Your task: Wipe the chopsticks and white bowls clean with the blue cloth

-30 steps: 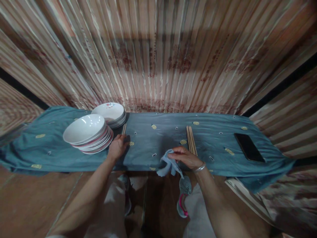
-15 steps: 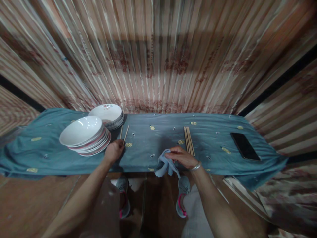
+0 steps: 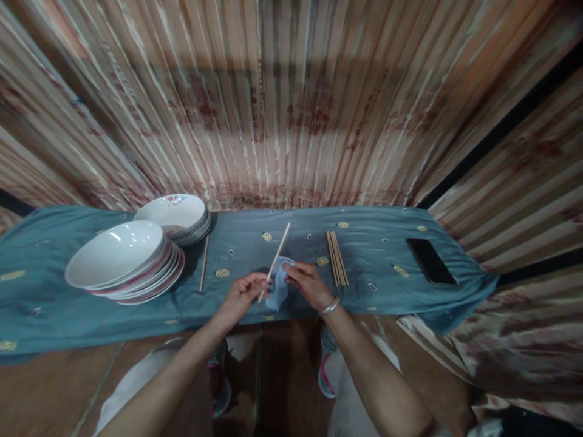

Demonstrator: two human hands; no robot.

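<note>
- The left hand (image 3: 243,294) is nearly closed, its fingers pinching the lower part of a light wooden chopstick (image 3: 279,246), which slants up toward the far right.
- The right hand (image 3: 310,284) is closed at the fingertips on a pale blue cloth (image 3: 279,292) that hangs down between the two hands; a silvery bracelet (image 3: 330,306) circles that wrist.
- The held chopstick is in the middle of the scene, above the near part of the surface (image 3: 378,255), with the cloth close up against it; whether the two actually touch I cannot tell.
- A single chopstick (image 3: 204,264) lies to the left of the left hand, pointing toward the far side.
- A group of chopsticks (image 3: 336,258) lies side by side, just to the right and far of the right hand.
- At the left stands a stack of white bowls (image 3: 118,252) with reddish bands, and just beyond it a stack of flowered white dishes (image 3: 175,213).
- A dark phone (image 3: 430,261) lies flat at the right.
- A pleated curtain (image 3: 291,152) hangs along the far side.
</note>
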